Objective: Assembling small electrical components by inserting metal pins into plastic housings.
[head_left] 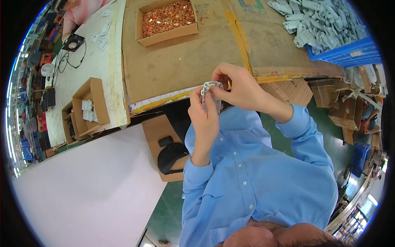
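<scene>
Head view: we've got a small white plastic part [212, 84] up in both hands, just past the near edge of the cardboard-topped table [181, 70], in front of our blue shirt [247, 160]. L hand [204, 122] has its fingers closed round the part's L side & near end, thumb on the face. R hand [242, 88] is at the far end, R side, fingers curled w/ thumb & forefinger tips on or right by the part; can't tell if they pinch anything tiny as well.

On the table, far side & a bit L, sits an open cardboard box [168, 38] full of small copper-coloured bits [168, 18], a few spilled just R of it. Yellow tape [239, 37] runs near to far, R of that box. Far R: blue crate [349, 57] heaped w/ white parts [319, 22].

Over L, on a white table [111, 61], there's another open carton [98, 101] w/ white pcs [88, 110] inside; far L, a co-worker in a pink top [82, 14] near a black device w/ a cable [74, 42]. Below, L of us, a flat brown cardboard [152, 129] carries a black bag [169, 158].
</scene>
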Motion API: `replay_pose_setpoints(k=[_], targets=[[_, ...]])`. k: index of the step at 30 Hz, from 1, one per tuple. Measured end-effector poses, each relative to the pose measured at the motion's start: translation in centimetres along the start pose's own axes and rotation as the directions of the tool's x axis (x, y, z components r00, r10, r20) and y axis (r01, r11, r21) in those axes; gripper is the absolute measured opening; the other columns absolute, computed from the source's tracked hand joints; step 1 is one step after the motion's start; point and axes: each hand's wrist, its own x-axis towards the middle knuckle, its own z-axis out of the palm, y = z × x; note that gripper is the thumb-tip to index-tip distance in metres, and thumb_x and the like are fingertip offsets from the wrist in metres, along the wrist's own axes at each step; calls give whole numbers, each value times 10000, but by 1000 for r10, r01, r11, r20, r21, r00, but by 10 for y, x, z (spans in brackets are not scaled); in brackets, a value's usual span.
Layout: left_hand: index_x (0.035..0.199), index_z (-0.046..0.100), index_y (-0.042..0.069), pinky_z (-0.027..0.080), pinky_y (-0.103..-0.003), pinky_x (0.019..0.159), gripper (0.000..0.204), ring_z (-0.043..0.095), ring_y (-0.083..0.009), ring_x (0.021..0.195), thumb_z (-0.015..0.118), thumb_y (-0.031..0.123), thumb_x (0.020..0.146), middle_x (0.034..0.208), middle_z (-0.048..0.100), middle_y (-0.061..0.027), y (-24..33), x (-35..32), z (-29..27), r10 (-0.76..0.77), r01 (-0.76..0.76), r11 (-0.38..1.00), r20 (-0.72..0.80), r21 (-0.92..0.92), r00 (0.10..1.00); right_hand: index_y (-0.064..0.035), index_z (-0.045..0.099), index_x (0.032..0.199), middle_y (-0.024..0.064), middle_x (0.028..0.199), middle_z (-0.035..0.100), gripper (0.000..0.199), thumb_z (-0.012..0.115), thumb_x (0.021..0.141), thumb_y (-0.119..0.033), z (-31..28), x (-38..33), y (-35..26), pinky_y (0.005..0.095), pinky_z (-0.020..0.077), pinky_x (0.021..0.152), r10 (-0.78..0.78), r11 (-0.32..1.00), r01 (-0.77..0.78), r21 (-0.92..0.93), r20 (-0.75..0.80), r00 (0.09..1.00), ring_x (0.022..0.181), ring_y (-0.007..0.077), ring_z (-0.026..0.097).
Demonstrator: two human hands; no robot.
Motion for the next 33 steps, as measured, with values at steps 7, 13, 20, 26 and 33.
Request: replay_pose_setpoints(k=[7,13,20,26,33], targets=[[1052,504,-15,510,-260,582,184,633,-132,635,486,157,990,811,658,-107,-2,1,0,29,-29,999,3,13,1000,-10,557,820,69,705,565,180,705,771,-100,-3,5,2,290,450,557,35,999,-34,-11,53,998,628,159,552],[1040,507,-17,497,-253,573,184,633,-126,642,491,159,988,793,658,-102,-3,2,-1,-7,7,1000,17,-2,1000,-10,559,820,76,706,572,191,709,762,-115,-2,5,0,304,461,552,72,991,-66,-116,53,996,625,169,558],[1066,500,-29,500,-258,590,207,639,-129,656,514,157,974,815,663,-109,-11,9,0,-41,41,998,24,-38,999,-24,576,840,100,748,602,193,695,755,-149,-7,6,4,356,476,602,49,996,-43,-82,78,996,679,243,595],[1088,498,-20,502,-261,607,215,636,-119,665,530,157,969,825,659,-105,-7,10,4,8,-12,998,62,57,998,-23,573,825,86,694,575,209,716,730,-142,-17,12,12,324,465,568,68,992,-54,-117,114,991,619,210,574],[1062,503,-1,437,-207,521,168,582,-84,630,538,136,971,826,606,-55,-13,13,2,28,-34,995,64,93,998,-20,544,781,128,720,595,237,710,703,-170,-13,22,21,405,452,607,42,990,-11,-138,227,973,700,315,593]])
